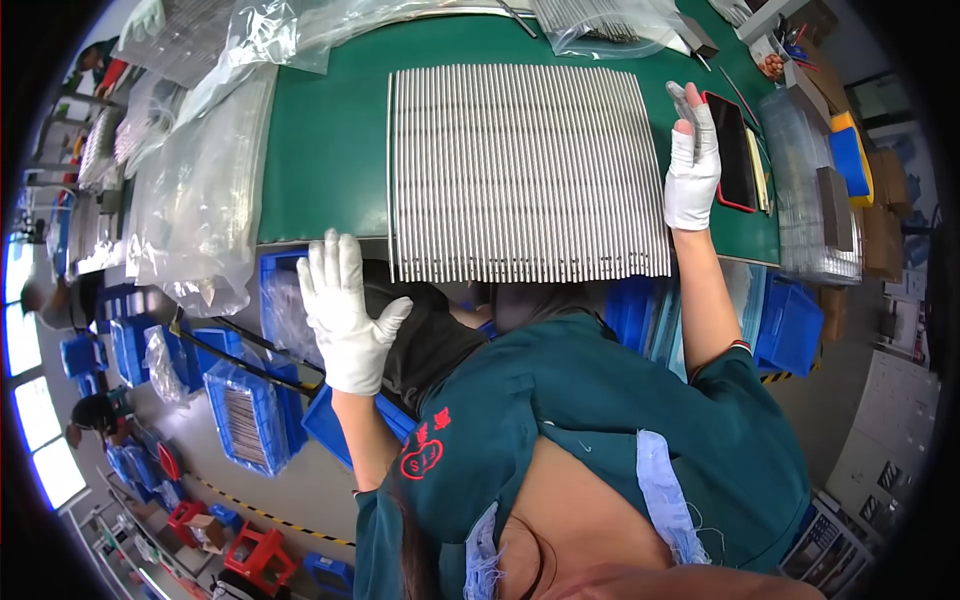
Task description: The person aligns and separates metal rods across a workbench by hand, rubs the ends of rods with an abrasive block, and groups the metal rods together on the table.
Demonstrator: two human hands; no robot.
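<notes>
A wide row of thin metal rods [525, 170] lies side by side on the green tabletop [325, 160], their near ends reaching past its front edge. My left hand [350, 310], in a white glove, is raised left of the rods' near end, fingers spread and nothing in it. At the right edge of the row is my right hand [692, 165], gloved in white with some bare fingertips; its fingers point away from me and are apart, with nothing visible in them. Whether it touches the outermost rod is unclear.
Clear plastic bags [200, 190] cover the table's left side. A red-edged phone [733, 150] lies right of my right hand, beside stacked clear trays [810, 190]. Blue bins [245, 410] stand below left. Other people [95, 415] are at the far left.
</notes>
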